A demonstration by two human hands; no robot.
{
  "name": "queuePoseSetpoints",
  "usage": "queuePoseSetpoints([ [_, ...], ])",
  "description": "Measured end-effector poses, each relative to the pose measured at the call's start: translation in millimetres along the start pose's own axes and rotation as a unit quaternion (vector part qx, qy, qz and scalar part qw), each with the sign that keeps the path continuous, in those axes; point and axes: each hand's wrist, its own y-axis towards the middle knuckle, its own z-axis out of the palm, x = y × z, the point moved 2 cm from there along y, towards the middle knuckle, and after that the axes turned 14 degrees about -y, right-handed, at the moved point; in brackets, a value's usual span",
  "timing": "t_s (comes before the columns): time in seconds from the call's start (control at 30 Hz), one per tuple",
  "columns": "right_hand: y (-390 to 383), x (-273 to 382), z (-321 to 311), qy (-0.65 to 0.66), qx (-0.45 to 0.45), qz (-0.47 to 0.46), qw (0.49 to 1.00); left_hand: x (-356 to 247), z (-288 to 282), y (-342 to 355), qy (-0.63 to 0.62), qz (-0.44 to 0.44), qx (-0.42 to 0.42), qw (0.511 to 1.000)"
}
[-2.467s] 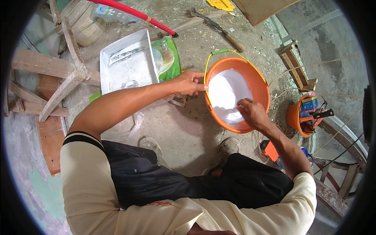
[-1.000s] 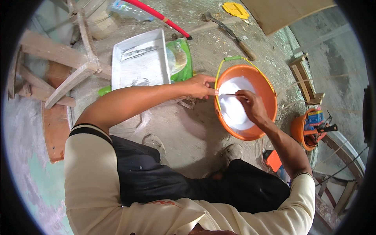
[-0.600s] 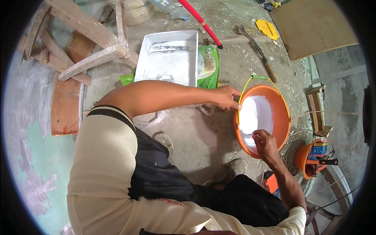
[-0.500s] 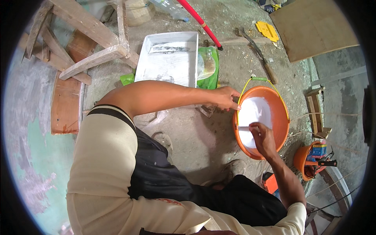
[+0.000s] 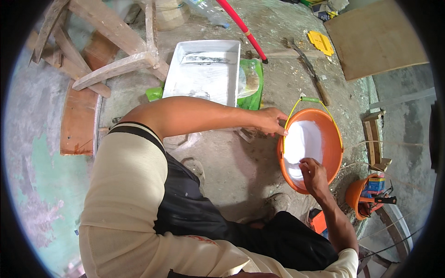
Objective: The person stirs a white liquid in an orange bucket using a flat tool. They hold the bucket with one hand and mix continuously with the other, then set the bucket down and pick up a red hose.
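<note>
An orange bucket [image 5: 334, 148] with a yellow wire handle [image 5: 290, 113] and green grip stands on the floor right of centre. White paint [image 5: 303, 143] lies inside it. My left hand [image 5: 273, 121] grips the bucket's left rim, thumb on the near side of the edge. Over the paint, my right hand [image 5: 313, 175] is closed in a pinch on a thin pale stick, whose lower part is hard to make out against the white.
A white paint tray [image 5: 204, 72] lies beyond my left forearm on green plastic [image 5: 255, 97]. Farther off are a red pole [image 5: 241, 25], a long blade with a wooden handle [image 5: 320, 88] and a yellow plastic piece [image 5: 321, 42]. A smaller orange bucket [image 5: 353, 194] holds tools at right.
My right hand has moved slightly down toward the near side of the bucket, and the stick shows less. The left hand keeps its hold on the rim. The whole view has shifted a little.
</note>
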Motion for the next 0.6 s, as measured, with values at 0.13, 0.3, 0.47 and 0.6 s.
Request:
queuePoseSetpoints([
  [0.13,39.7,2.8,1.8,0.137,-0.026,0.051,0.989,1.0,-2.8,-1.7,0.009,0.006,0.002,1.000],
  [0.3,69.6,-48.0,-8.6,0.070,-0.141,-0.019,0.987,-2.8,-0.3,-3.1,0.026,-0.016,-0.007,1.000],
  [0.47,22.0,-52.9,-9.5,-0.061,-0.117,-0.041,0.990,-2.5,-1.0,-4.1,0.020,-0.019,-0.010,1.000],
  [0.6,-3.3,-10.8,0.3,0.021,-0.027,-0.027,0.999,-11.4,0.7,-7.4,0.035,-0.028,-0.003,0.999],
])
